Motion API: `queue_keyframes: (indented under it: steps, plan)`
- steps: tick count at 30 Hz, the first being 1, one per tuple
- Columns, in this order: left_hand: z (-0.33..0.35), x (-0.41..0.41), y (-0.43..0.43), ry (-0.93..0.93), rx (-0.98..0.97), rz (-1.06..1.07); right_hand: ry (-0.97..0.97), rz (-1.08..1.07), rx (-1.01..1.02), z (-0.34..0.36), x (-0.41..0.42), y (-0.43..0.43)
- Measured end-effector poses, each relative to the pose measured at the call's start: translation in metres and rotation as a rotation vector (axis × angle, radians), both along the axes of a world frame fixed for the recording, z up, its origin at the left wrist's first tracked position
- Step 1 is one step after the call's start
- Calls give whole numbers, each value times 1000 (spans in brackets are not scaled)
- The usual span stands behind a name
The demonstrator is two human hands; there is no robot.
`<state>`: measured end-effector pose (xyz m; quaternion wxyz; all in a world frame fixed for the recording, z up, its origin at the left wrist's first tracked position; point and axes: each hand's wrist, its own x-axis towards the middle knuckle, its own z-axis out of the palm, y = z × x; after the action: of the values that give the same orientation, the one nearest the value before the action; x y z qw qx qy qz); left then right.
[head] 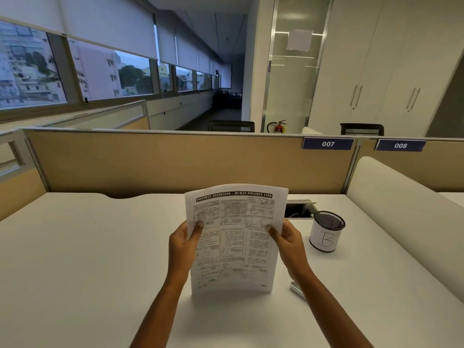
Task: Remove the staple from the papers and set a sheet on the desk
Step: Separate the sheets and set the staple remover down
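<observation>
I hold printed papers upright above the white desk, the page headed with a black title bar and a grid of text boxes. My left hand grips the left edge, thumb on the front of the page. My right hand grips the right edge the same way. The bottom edge of the papers hangs just above the desk. No staple is visible on the page from here. A small silver metal tool lies on the desk, partly hidden behind my right forearm.
A black mesh pen cup with a white label marked "B" stands to the right of the papers. Behind it is a cable opening in the desk. Tan partition walls close the back; a white divider runs along the right.
</observation>
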<state>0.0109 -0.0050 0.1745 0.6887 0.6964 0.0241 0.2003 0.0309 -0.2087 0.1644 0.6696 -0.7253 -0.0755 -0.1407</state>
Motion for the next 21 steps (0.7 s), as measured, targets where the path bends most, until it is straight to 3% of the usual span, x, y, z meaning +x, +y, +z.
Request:
queue_keyframes:
  steps: [6, 12, 16, 21]
  plan:
    - [-16, -4, -1, 73, 21, -61, 143, 33, -161, -15, -4, 0]
    - [4, -1, 2, -41, 7, -6, 154, 55, -260, -25, -1, -14]
    - [13, 0, -1, -78, -15, -3, 243, -24, -649, -50, 8, -48]
    - [10, -1, -3, -58, -50, 7, 628, -6, -1217, -90, 3, -88]
